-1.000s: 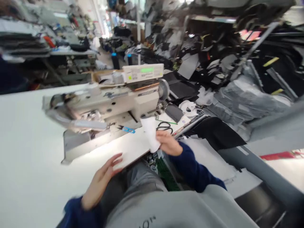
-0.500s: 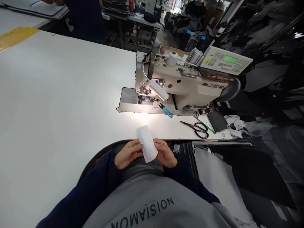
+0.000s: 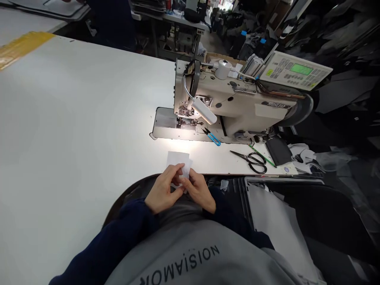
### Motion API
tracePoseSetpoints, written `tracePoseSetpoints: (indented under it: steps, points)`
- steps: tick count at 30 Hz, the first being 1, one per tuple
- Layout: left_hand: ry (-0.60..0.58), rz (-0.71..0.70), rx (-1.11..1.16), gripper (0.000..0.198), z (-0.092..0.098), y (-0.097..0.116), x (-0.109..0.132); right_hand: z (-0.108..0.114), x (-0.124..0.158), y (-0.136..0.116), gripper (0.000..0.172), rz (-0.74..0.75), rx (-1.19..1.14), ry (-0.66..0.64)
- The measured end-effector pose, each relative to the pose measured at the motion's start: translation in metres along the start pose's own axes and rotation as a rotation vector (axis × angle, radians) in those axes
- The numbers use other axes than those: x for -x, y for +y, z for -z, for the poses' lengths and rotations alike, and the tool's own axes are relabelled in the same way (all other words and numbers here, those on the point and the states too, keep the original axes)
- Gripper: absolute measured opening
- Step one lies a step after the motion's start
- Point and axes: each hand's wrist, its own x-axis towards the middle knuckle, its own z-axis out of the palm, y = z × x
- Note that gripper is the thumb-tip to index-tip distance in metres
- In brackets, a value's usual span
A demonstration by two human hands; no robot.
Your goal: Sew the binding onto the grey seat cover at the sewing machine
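Both hands work on a small white piece of fabric or paper point(image 3: 177, 158) at the table's front edge; which material it is I cannot tell. It looks folded or doubled, with a second layer showing at its right. My left hand point(image 3: 165, 188) grips it from the left with fingers curled over it. From the right, my right hand point(image 3: 199, 190) pinches its lower right side between thumb and fingers. The fingers partly hide the piece. Just beyond it stands a sewing machine point(image 3: 237, 105) with its lamp point(image 3: 204, 111) lit.
Blue thread snips point(image 3: 212, 137) lie on the machine bed. Black-handled scissors point(image 3: 252, 159) and a green pencil-like stick point(image 3: 263, 155) lie to the right. A control panel point(image 3: 297, 70) tops the machine. The white table point(image 3: 89, 118) stretches left. Another person point(image 3: 111, 23) stands across it.
The white piece has gone from one upright strip to a wider, folded or doubled shape. My left hand has moved over it, and my right fingers have closed in. The view has shifted slightly left.
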Motion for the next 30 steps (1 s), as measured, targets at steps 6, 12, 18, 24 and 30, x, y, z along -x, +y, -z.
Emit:
tracePoseSetpoints:
  steps: [6, 12, 18, 24, 30]
  points:
    - [0.084, 0.177, 0.154, 0.043, 0.002, -0.01, 0.005, 0.004, -0.002, 0.0, 0.03, -0.07, -0.065, -0.039]
    - [0.096, 0.225, 0.07, 0.04, -0.004, -0.012, -0.002, 0.007, -0.006, 0.003, 0.036, -0.15, -0.028, -0.061]
    - [0.193, 0.345, 0.309, 0.038, 0.004, -0.015, -0.007, 0.016, -0.003, -0.001, 0.033, 0.035, 0.174, 0.031]
    - [0.349, 0.586, 0.828, 0.032, 0.032, -0.008, -0.002, 0.033, -0.004, -0.004, 0.035, -0.082, -0.268, 0.293]
    - [0.337, 0.388, 0.556, 0.025, 0.046, 0.036, 0.018, 0.035, 0.001, -0.05, 0.024, -0.175, -0.455, 0.265]
